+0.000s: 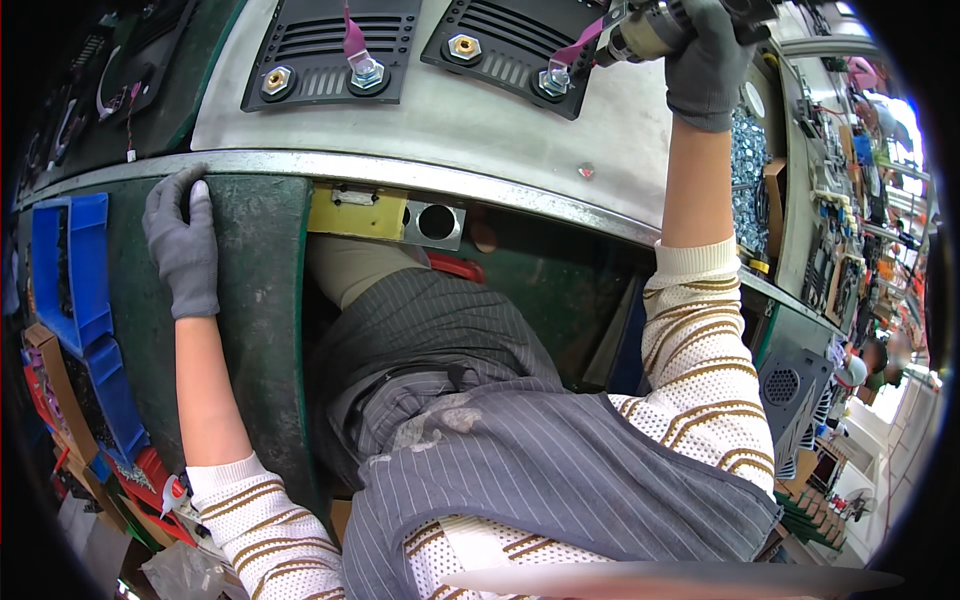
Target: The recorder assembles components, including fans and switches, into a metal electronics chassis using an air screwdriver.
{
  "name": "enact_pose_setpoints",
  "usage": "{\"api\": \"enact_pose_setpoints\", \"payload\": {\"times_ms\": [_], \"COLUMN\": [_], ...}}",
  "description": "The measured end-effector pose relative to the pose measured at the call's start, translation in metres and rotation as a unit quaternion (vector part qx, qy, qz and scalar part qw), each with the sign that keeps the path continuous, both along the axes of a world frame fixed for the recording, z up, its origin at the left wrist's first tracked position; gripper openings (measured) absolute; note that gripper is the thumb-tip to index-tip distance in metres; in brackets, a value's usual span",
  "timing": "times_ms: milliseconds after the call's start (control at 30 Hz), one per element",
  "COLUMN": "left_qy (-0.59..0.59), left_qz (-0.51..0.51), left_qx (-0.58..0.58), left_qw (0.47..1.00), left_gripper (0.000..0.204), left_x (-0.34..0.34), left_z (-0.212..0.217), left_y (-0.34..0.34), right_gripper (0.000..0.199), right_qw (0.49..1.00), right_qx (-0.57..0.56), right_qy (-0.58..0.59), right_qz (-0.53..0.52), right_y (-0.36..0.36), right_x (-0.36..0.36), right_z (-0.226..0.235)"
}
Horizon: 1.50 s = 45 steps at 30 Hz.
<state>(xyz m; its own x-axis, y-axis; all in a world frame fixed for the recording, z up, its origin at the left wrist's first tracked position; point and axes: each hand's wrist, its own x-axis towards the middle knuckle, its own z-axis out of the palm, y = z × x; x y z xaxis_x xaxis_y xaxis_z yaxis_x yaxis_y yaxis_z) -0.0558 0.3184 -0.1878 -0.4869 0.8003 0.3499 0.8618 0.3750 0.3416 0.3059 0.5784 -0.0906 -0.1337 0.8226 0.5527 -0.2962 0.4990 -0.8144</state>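
My right hand (703,70), in a grey glove, is wrapped round a power driver (640,36) at the upper right. Its front end points left, close to a pink strip (580,42) fixed at a bolt on the right-hand black slotted panel (497,52). A second black panel (325,105) lies to its left and bears a brass-coloured nut (277,82) and another bolt (367,74) with its own pink strip. My left hand (183,240), gloved too, rests on the green surface by the metal edge, thumb and fingers apart, holding nothing.
A metal rail (400,172) edges the pale worktop (450,125). Blue bins (75,260) stand at the left. Many small metal parts (748,185) lie at the right. Below the rail are a yellow piece (355,212) and a plate with a round hole (455,226).
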Motion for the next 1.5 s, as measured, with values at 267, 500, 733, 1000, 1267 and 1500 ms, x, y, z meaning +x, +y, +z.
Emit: {"api": "enact_pose_setpoints", "payload": {"times_ms": [267, 500, 733, 1000, 1267, 1500], "left_qy": [0.005, -0.005, 0.013, -0.001, 0.004, 0.001], "left_qz": [-0.008, 0.002, -0.005, 0.002, 0.02, 0.0], "left_qx": [0.001, 0.001, 0.016, 0.018, 0.019, 0.036], "left_qw": [1.0, 1.0, 1.0, 1.0, 1.0, 0.999], "left_gripper": [0.021, 0.021, 0.02, 0.018, 0.018, 0.018], "left_x": [0.004, 0.001, 0.001, 0.003, 0.002, 0.004], "left_z": [0.002, -0.003, -0.001, -0.001, -0.004, -0.005], "left_y": [0.0, -0.003, -0.001, 0.004, 0.003, 0.01], "right_gripper": [0.03, 0.029, 0.031, 0.029, 0.043, 0.036], "right_qw": [0.998, 0.998, 0.999, 0.998, 0.953, 0.958], "right_qx": [-0.056, -0.06, -0.041, -0.038, -0.014, -0.15], "right_qy": [0.006, 0.011, 0.012, -0.034, 0.145, 0.075], "right_qz": [-0.036, -0.025, 0.001, 0.045, 0.267, 0.232], "right_y": [0.001, 0.001, 0.007, 0.006, -0.057, -0.147], "right_x": [-0.006, -0.01, -0.007, -0.011, 0.038, -0.024], "right_z": [-0.001, -0.002, -0.005, 0.001, 0.006, -0.045]}}
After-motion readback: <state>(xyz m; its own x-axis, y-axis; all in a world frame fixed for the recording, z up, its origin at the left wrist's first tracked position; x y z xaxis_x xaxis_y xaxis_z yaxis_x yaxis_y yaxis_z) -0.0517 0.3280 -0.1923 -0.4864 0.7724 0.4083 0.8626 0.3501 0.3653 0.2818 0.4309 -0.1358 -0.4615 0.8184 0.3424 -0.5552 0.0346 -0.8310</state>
